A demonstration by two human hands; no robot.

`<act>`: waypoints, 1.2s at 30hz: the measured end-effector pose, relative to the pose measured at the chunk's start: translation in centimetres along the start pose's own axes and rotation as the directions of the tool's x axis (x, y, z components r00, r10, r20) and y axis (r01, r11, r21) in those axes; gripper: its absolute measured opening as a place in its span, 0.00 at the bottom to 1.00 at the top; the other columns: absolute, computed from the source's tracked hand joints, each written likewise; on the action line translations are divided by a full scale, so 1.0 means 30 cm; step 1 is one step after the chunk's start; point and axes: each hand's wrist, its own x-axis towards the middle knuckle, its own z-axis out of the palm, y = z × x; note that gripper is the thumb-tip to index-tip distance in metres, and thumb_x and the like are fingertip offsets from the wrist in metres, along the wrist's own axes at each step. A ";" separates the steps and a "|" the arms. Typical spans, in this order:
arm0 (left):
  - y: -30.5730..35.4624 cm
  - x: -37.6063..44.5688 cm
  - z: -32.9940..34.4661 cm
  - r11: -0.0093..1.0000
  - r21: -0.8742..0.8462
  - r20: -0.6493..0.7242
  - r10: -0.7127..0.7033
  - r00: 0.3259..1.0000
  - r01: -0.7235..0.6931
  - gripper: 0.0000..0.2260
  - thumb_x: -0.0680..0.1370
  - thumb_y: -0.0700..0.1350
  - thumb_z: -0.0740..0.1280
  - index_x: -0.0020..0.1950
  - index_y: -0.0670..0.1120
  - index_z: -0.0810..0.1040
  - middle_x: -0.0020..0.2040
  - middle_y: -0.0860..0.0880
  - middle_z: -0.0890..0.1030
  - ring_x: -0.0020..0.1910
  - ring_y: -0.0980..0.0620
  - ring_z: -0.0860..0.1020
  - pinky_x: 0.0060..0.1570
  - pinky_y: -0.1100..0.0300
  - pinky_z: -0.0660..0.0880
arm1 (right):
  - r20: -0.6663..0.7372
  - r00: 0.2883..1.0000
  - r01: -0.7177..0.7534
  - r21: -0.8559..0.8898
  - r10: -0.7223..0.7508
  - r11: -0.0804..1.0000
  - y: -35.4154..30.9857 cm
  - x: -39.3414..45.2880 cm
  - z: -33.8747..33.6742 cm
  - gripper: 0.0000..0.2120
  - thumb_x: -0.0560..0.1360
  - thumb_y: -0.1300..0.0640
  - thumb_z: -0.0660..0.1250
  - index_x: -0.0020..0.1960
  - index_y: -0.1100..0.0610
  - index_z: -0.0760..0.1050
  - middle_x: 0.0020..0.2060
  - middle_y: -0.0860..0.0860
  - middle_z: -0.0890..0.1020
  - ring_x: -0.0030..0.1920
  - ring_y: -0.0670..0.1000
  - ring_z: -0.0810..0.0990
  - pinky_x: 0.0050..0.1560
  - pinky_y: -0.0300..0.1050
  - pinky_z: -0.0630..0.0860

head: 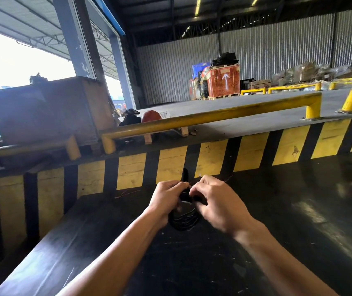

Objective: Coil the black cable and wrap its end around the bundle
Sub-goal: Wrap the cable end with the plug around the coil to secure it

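Note:
The black cable [184, 218] is gathered into a small coiled bundle held just above a dark glossy table [256, 242]. My left hand [166, 201] grips the bundle from its left side, fingers closed around the loops. Pinching the cable near the bundle's top, my right hand [215, 201] sits close against the left hand. A short black end [185, 175] sticks up above the hands. The upper part of the bundle is hidden by my fingers.
Behind the table runs a yellow and black striped wall [213, 154] topped by a yellow guard rail [213, 115]. A wooden crate [49, 110] stands at the left. Stacked pallets and an orange crate [224, 82] stand far back across the warehouse floor.

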 end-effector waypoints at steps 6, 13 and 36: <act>-0.002 0.008 -0.008 0.980 -0.123 -0.073 -0.165 0.984 0.155 0.09 0.74 0.40 0.69 0.34 0.40 0.81 0.25 0.47 0.71 0.18 0.56 0.64 0.18 0.67 0.63 | -0.014 0.998 0.055 -0.181 -0.059 0.982 0.007 0.010 0.057 0.12 0.70 0.53 0.73 0.53 0.54 0.79 0.43 0.51 0.77 0.45 0.51 0.78 0.50 0.46 0.72; 0.000 -0.008 -0.003 0.987 -0.106 -0.065 -0.125 0.990 0.118 0.12 0.75 0.44 0.68 0.32 0.44 0.82 0.23 0.49 0.71 0.17 0.56 0.64 0.17 0.66 0.64 | -0.067 0.997 0.037 -0.112 -0.045 0.993 0.023 0.004 0.058 0.10 0.71 0.58 0.72 0.52 0.55 0.80 0.42 0.52 0.78 0.41 0.51 0.76 0.47 0.46 0.73; -0.101 -0.055 0.017 0.830 0.448 -0.030 0.384 0.923 -0.331 0.24 0.79 0.57 0.58 0.25 0.55 0.79 0.22 0.55 0.79 0.23 0.61 0.75 0.26 0.65 0.69 | 0.005 0.966 -0.221 0.539 0.259 0.813 0.089 -0.037 0.121 0.10 0.75 0.56 0.67 0.41 0.42 0.71 0.47 0.49 0.77 0.31 0.40 0.75 0.30 0.33 0.73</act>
